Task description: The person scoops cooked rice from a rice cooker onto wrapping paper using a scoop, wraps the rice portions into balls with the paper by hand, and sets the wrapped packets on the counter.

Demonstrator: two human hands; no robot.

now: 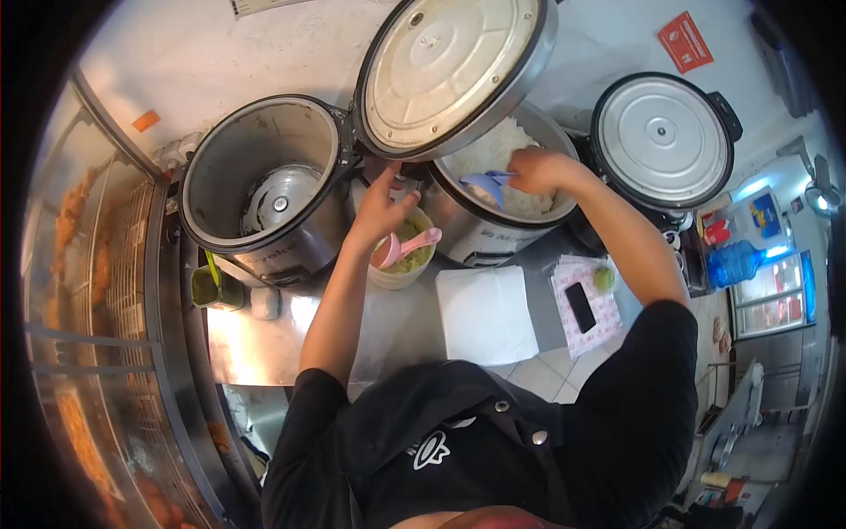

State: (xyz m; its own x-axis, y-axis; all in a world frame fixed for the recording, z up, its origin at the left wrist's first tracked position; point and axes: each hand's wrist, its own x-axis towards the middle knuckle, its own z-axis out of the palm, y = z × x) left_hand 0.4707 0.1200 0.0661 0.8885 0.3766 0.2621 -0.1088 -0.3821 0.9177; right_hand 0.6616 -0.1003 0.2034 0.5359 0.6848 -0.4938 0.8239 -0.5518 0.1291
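On a stainless-steel counter (388, 326), a round silver cooker (467, 225) has its round cream-coloured lid (449, 75) already raised, white rice (504, 144) remaining inside. The right hand (534, 170) pinches a blue plastic scoop (484, 186) there; the left hand (383, 210) spreads loosely at the lid's edge.

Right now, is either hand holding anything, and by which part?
The right hand holds a blue scoop by its handle. The left hand is by the raised lid; whether it grips it cannot be told.

Beyond the white paper stack (486, 315) there were three cookers (291, 256) and two scoops (483, 188), and to its right lay one phone (580, 307).
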